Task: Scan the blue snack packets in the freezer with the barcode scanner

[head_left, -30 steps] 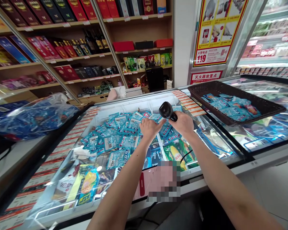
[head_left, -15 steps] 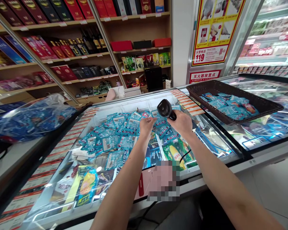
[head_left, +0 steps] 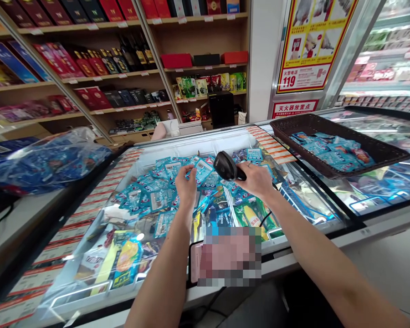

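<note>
White-rimmed and glass-topped, the chest freezer (head_left: 362,225) stood right in front of the person, whose two bare forearms reached out over its open middle. The left hand (head_left: 186,187) had its fingers pinched shut on the edge of one blue packet (head_left: 202,169), held tilted just above the goods. Just beside it, the right hand (head_left: 258,180) was wrapped tight round the grip of a black scanner (head_left: 225,165), whose head pointed leftward at that packet. Below both hands a loose heap of like packets (head_left: 150,196) lay spread across the freezer's contents. Off to the right, on the closed glass, sat a brown basket (head_left: 328,123) with a thin layer of the same packets (head_left: 328,150) in it. As far as I could judge, only a small share had been dealt with, since the heap was far the larger lot. A clear bag (head_left: 48,164) of blue packs rested at the left. Wooden shelves (head_left: 198,45) of boxes and a red-and-yellow poster (head_left: 310,41) lined the back.
</note>
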A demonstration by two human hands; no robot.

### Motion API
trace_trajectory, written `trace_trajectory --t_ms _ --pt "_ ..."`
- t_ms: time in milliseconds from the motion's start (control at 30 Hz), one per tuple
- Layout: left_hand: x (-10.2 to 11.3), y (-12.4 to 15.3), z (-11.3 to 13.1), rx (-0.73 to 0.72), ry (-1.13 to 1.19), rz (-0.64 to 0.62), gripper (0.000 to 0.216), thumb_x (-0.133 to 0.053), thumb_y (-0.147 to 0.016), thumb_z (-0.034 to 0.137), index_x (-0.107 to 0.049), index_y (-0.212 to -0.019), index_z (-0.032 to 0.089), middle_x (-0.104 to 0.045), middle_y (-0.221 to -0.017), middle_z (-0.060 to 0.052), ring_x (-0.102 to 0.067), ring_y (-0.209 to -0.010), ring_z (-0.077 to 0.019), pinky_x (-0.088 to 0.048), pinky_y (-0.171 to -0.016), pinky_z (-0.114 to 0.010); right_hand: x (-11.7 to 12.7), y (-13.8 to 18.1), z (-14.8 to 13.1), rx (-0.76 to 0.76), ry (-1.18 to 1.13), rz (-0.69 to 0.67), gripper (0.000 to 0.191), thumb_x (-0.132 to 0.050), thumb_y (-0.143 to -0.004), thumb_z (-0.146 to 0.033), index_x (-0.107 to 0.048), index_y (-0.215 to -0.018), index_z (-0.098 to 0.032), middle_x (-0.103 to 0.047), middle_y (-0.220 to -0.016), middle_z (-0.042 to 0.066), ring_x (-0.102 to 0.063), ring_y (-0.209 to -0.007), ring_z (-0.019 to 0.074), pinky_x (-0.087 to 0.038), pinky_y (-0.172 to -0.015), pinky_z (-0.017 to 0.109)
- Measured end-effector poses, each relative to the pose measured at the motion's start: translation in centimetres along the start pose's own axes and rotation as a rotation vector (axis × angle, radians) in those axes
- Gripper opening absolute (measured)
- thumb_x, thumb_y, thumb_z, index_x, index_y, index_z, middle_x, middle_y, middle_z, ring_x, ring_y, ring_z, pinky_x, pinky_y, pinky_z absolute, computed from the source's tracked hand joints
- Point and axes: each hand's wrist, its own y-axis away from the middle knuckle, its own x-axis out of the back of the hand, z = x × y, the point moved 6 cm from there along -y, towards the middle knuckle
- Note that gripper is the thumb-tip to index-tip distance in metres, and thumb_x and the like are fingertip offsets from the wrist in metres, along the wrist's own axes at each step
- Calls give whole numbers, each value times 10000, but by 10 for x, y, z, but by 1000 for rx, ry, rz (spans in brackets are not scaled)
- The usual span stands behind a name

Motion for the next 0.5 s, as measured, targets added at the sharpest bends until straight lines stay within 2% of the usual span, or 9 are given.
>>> trace_trajectory --t_ms 167,500 --pt "-3 2 2 20 -33 -31 276 -537 -820 389 -648 -980 193 -667 -909 -39 -586 -794 -163 -445 -773 -311 -6 3 -8 128 4 -7 343 -564 -838 -438 -627 -1092 -217 -689 -940 24 -636 -803 169 -344 -591 272" --pt "-6 5 7 -46 -80 -51 257 -521 -840 388 -662 -969 217 -685 -955 -36 -604 -887 -181 -428 -816 -315 -8 5 -15 187 1 -45 336 -549 -851 -439 -627 -1088 -214 -694 -945 27 -628 -797 170 -323 -591 276"
